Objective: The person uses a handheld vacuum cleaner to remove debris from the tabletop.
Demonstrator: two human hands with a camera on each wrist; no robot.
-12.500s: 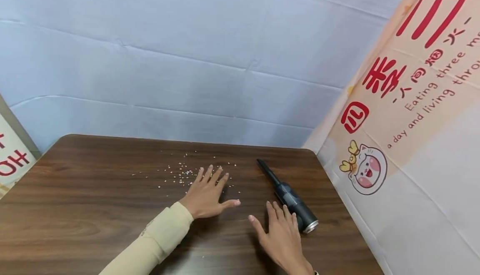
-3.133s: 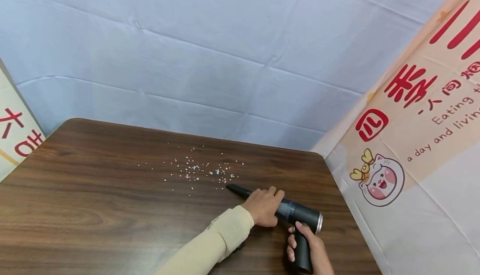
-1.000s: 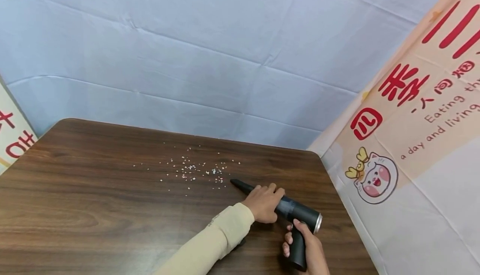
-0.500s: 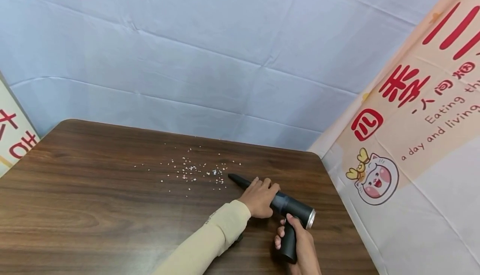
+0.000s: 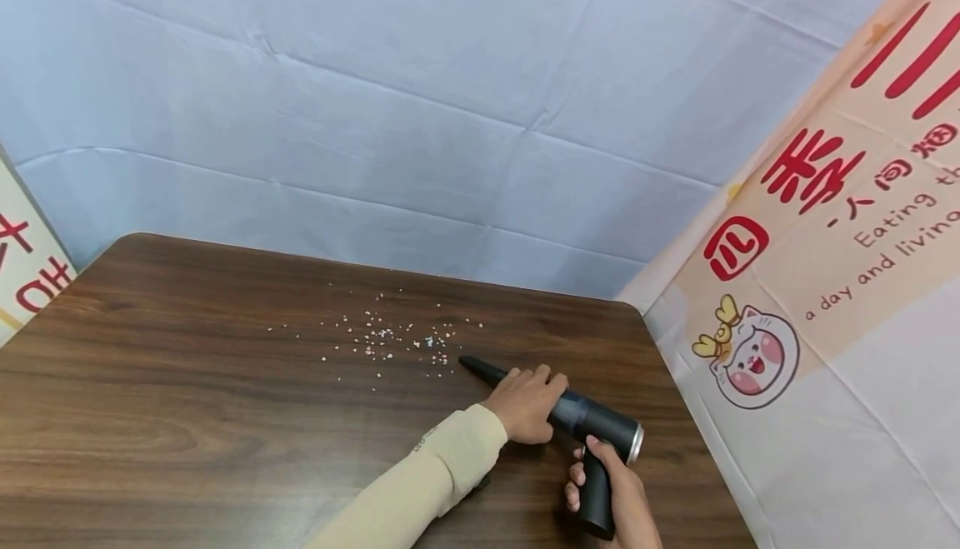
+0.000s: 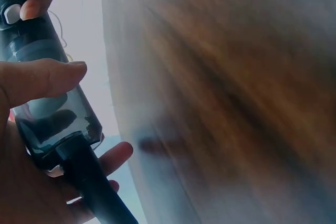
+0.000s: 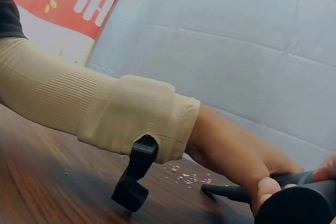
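Note:
A black handheld vacuum cleaner (image 5: 603, 426) with a narrow nozzle (image 5: 480, 369) is held low over the wooden table. My left hand (image 5: 525, 406) grips its front section from above; in the left wrist view the thumb (image 6: 47, 80) lies across the clear dust cup (image 6: 60, 121). With curled fingers, my right hand (image 5: 618, 482) holds the handle (image 5: 596, 495), thumb near the top of it. Small pale crumbs (image 5: 382, 334) lie scattered on the table, just left of the nozzle tip. The right wrist view also has the nozzle (image 7: 228, 191) pointing toward the crumbs (image 7: 184, 177).
The dark wooden table (image 5: 187, 399) has a rounded back edge. Behind it hangs a pale blue-white sheet (image 5: 375, 116), and a printed banner (image 5: 825, 282) closes off the right side. A black camera mount (image 7: 134, 177) hangs under the left sleeve (image 7: 131, 108).
Earlier both hands were spread, with the vacuum cleaner lying at the right; now both hold it, nozzle turned left. Over the last half second it has shifted slightly right. The crumbs look unchanged recently.

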